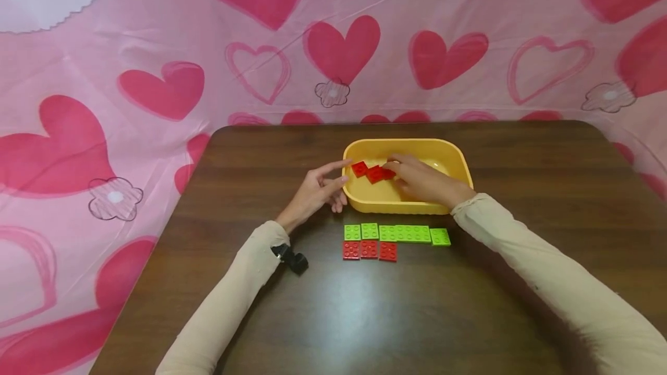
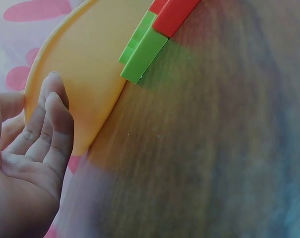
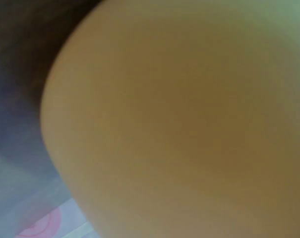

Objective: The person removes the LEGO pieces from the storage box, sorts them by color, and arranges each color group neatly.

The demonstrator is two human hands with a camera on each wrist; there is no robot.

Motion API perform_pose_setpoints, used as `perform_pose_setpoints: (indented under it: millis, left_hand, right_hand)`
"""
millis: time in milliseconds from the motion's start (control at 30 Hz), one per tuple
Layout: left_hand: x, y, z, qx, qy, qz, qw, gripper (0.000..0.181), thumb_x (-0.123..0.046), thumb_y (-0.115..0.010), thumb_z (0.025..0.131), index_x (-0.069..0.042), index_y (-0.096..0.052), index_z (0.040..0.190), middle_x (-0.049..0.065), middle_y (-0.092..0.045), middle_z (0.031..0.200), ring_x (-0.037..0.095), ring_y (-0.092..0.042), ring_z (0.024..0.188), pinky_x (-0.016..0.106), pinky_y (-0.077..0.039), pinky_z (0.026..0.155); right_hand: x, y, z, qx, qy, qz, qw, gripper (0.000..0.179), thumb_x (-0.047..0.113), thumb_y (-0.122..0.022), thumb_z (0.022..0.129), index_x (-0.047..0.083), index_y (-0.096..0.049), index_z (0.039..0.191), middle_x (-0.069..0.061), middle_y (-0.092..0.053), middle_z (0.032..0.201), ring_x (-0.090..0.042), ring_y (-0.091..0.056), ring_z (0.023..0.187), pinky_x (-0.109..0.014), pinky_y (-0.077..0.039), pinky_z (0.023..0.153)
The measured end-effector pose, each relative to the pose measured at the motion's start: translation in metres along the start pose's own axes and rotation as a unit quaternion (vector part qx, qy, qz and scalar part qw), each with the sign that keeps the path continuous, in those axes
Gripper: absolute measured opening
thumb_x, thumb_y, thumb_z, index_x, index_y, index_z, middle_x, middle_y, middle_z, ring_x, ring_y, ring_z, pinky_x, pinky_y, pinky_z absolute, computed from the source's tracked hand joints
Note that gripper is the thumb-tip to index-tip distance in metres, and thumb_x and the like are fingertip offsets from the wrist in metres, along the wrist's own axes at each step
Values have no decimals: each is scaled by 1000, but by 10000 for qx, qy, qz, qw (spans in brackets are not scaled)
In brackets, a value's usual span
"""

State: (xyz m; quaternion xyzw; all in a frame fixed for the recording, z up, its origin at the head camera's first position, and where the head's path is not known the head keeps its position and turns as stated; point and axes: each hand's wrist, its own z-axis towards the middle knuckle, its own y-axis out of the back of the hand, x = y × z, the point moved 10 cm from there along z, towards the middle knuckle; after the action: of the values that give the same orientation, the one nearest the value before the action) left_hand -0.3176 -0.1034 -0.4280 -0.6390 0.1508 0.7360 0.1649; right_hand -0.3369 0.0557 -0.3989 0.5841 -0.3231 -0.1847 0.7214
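A yellow plastic bin point(image 1: 406, 207) stands on the table with several red toy bricks point(image 1: 374, 175) inside, toward its left end. My right hand point(image 1: 417, 181) reaches into the bin, its fingertips at the rightmost of these red bricks; whether they pinch it is hidden. My left hand point(image 1: 318, 187) touches the bin's left end with thumb and index finger extended, the other fingers loosely bent. In the left wrist view, the left hand point(image 2: 35, 144) lies against the bin's outer wall point(image 2: 90, 74). The right wrist view shows only a blurred yellow bin surface point(image 3: 179, 124).
In front of the bin, a row of green bricks point(image 1: 413, 233) lies on the brown table point(image 1: 354, 317). Nearer still is a shorter row of three red bricks point(image 1: 369, 249). A pink heart-print cloth point(image 1: 344, 51) hangs behind the table.
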Motion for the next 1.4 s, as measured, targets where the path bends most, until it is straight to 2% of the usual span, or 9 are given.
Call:
perform_pose_setpoints:
  millis: [167, 400, 567, 767, 833, 1000, 1100, 1233, 1400]
  left_hand:
    - [-1, -1, 1, 17, -25, 48, 10000, 45, -2, -53, 102, -5, -47, 146, 16, -65, 68, 21, -60, 50, 31, -56, 49]
    - [-1, -1, -1, -9, -5, 71, 10000, 45, -3, -54, 101, -3, -47, 146, 19, -65, 68, 20, -60, 49, 31, -56, 49]
    - [0, 0, -1, -35, 3, 63, 10000, 45, -5, -55, 101, -4, -48, 146, 18, -66, 68, 21, -60, 50, 30, -56, 50]
    - [0, -1, 0, -32, 16, 130, 9999, 45, -3, -53, 102, -4, -48, 146, 17, -66, 68, 21, -61, 51, 30, -56, 50]
    - [-1, -1, -1, -8, 7, 126, 9999, 45, -3, -53, 102, -4, -47, 146, 17, -66, 68, 21, -61, 51, 30, -56, 50]
    - [-2, 1, -4, -38, -16, 88, 10000, 45, -2, -53, 102, -3, -47, 146, 17, -65, 68, 21, -60, 50, 30, -57, 50]
    - [-2, 1, -5, -51, -5, 104, 9999, 45, -2, -53, 102, -4, -47, 146, 17, -66, 68, 22, -61, 51, 30, -57, 51]
    - [-1, -1, -3, -11, 39, 93, 9999, 45, -4, -54, 102, -4, -47, 146, 18, -66, 69, 22, -61, 51, 32, -57, 51]
    - [0, -1, -1, -27, 5, -20, 10000, 45, -5, -54, 102, -2, -46, 146, 18, -65, 67, 21, -61, 50, 33, -57, 50]
  right_hand:
    - [-7, 3, -5, -66, -426, 328, 9985, 25, 5, -74, 86, 1, -69, 110, -14, -64, 106, -30, -58, 98, -47, -51, 92]
    - [-20, 5, -15, -79, -962, 667, 9931, 27, 26, -78, 87, 8, -68, 105, -5, -64, 94, -24, -55, 85, -38, -51, 79]
    - [-24, 15, -26, -464, -996, 931, 9896, 32, 22, -75, 90, 6, -62, 114, -5, -63, 88, -22, -56, 77, -35, -51, 72]
    - [-18, 32, -47, -925, -894, 1048, 9861, 28, 13, -61, 99, 2, -61, 125, -10, -67, 104, -26, -60, 89, -47, -53, 88]
    - [-15, 36, -52, -1110, -865, 1076, 9842, 28, 13, -57, 101, 1, -61, 126, -12, -68, 106, -26, -61, 89, -47, -54, 87]
    - [-5, 51, -65, -1589, -837, 1484, 9725, 26, 17, -58, 102, 4, -57, 124, -9, -69, 95, -21, -60, 78, -33, -55, 71]
    - [5, 61, -76, -1769, -914, 1873, 9619, 22, 19, -63, 99, 10, -62, 119, -3, -69, 93, -19, -61, 76, -25, -54, 68]
    - [25, 62, -91, -1505, -875, 2352, 9562, 22, 22, -70, 95, 18, -69, 116, 5, -69, 97, -16, -62, 79, -25, -56, 70]
    - [58, 44, -104, -777, -347, 2488, 9648, 20, 21, -75, 90, 22, -70, 110, 12, -70, 93, -8, -63, 81, -26, -57, 73]
